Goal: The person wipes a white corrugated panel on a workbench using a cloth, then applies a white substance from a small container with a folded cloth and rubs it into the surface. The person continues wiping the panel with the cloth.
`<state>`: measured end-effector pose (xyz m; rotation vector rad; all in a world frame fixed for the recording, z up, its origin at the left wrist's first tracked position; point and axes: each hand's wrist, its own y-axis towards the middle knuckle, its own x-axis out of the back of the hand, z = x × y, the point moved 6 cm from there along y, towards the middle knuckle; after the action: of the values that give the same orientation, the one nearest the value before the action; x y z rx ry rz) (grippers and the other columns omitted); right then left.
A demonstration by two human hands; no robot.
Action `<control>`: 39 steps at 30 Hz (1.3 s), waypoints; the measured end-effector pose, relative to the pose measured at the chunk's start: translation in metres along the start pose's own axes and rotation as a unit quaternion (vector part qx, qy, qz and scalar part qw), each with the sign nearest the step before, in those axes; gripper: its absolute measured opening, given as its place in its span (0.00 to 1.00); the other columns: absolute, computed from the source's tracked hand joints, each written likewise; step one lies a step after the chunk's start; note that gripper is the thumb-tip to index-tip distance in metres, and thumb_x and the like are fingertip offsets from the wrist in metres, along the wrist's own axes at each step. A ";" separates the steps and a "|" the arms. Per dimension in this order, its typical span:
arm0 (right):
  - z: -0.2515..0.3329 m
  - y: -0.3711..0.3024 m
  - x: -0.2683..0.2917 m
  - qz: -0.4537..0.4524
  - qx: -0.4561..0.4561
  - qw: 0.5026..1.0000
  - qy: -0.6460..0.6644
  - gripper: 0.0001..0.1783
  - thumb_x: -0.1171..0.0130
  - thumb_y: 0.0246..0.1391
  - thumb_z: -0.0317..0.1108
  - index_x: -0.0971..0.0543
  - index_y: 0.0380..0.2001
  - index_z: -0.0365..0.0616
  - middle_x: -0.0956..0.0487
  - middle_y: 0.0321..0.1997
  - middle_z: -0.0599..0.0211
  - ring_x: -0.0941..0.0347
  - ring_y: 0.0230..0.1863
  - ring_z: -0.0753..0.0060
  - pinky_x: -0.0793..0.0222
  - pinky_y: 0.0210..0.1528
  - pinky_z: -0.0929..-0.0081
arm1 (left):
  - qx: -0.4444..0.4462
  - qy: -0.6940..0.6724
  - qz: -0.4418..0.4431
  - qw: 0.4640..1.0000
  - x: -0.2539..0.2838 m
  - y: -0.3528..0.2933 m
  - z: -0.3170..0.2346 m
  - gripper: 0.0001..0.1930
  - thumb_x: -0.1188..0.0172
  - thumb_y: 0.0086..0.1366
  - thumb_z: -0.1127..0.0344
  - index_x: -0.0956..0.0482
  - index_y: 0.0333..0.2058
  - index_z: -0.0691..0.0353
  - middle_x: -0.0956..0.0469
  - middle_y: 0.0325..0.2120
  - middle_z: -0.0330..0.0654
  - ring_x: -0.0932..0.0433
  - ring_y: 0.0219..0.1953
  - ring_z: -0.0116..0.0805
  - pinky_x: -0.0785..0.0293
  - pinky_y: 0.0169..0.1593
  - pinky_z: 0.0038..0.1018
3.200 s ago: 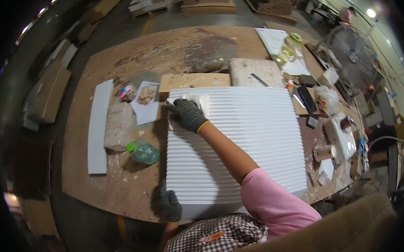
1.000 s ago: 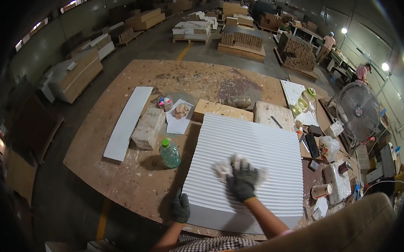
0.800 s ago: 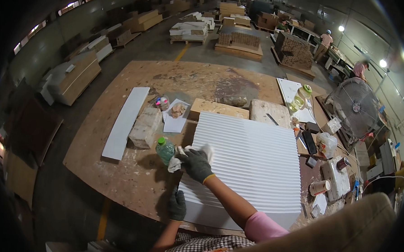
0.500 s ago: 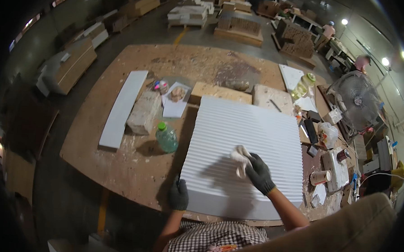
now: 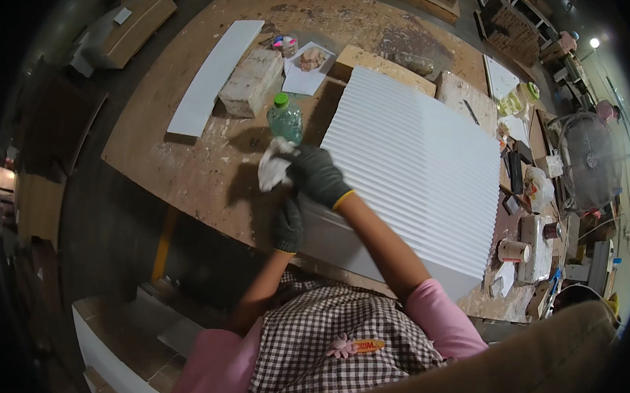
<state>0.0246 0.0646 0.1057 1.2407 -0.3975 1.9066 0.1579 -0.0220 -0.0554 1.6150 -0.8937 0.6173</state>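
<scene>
A white ribbed panel [image 5: 415,159] lies raised on blocks on the worktable, its smooth near side toward me. My right hand [image 5: 319,175], in a dark grey knit glove, is closed on a crumpled white cloth [image 5: 273,165] and reaches across to the panel's left edge. Just below it, my left hand [image 5: 289,225], gloved alike, is closed at the panel's near left edge; its fingertips are partly covered by the right hand. Right behind the cloth stands a green-capped clear bottle [image 5: 285,118] holding greenish liquid.
On the stained wooden table [image 5: 148,143] lie a long white board [image 5: 214,80], a worn block [image 5: 252,83] and a paper sheet [image 5: 307,77] with a wad on it. Along the right are a paper cup [image 5: 514,251], a plastic bag [image 5: 538,189] and a fan [image 5: 589,163].
My right hand has carried the cloth left from the middle of the ribbed face to the panel's left edge. My left hand stays by that edge. The view has tilted down.
</scene>
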 end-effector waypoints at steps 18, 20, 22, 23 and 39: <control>0.011 -0.050 0.014 -0.185 -0.060 0.980 -0.046 0.20 0.36 0.46 0.39 0.19 0.45 0.56 0.22 0.37 0.60 0.29 0.43 0.52 0.39 0.45 0.53 | 0.114 -0.324 0.138 0.929 -0.058 -0.013 0.032 0.26 0.53 0.73 0.71 0.40 0.68 0.65 0.29 0.62 0.52 0.28 0.60 0.50 0.33 0.64 0.42; 0.025 -0.010 -0.004 -0.105 -0.017 0.994 0.001 0.12 0.40 0.53 0.40 0.19 0.40 0.53 0.21 0.30 0.59 0.23 0.36 0.52 0.35 0.38 0.54 | 0.074 -0.262 0.054 0.961 -0.060 -0.012 0.051 0.25 0.54 0.75 0.68 0.40 0.67 0.68 0.30 0.62 0.52 0.30 0.62 0.48 0.34 0.64 0.42; 0.036 -0.011 0.013 -0.151 -0.008 0.983 0.101 0.14 0.41 0.56 0.42 0.21 0.43 0.51 0.20 0.30 0.58 0.22 0.33 0.52 0.33 0.35 0.55 | 0.061 -0.267 0.113 0.955 -0.060 -0.014 0.061 0.25 0.53 0.74 0.67 0.40 0.67 0.68 0.31 0.63 0.53 0.30 0.62 0.49 0.34 0.65 0.41; 0.041 -0.030 0.031 -0.173 -0.021 0.980 0.095 0.15 0.41 0.56 0.44 0.21 0.44 0.51 0.20 0.30 0.58 0.22 0.33 0.52 0.32 0.36 0.55 | 0.060 -0.249 0.159 0.954 -0.056 -0.015 0.066 0.25 0.53 0.74 0.65 0.39 0.67 0.69 0.33 0.64 0.54 0.31 0.63 0.49 0.35 0.66 0.40; -0.136 -0.529 0.177 -0.392 -0.480 0.752 -0.226 0.17 0.38 0.60 0.34 0.20 0.50 0.40 0.20 0.39 0.50 0.23 0.39 0.47 0.27 0.44 0.57 | 0.259 -0.338 0.126 0.896 0.008 0.047 0.014 0.32 0.62 0.77 0.43 0.23 0.56 0.67 0.18 0.50 0.52 0.20 0.51 0.46 0.26 0.54 0.35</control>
<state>0.3118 0.5615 0.1115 0.8737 -0.8150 0.4776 0.1233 -0.0407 -0.0253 2.2807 -1.5639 0.4918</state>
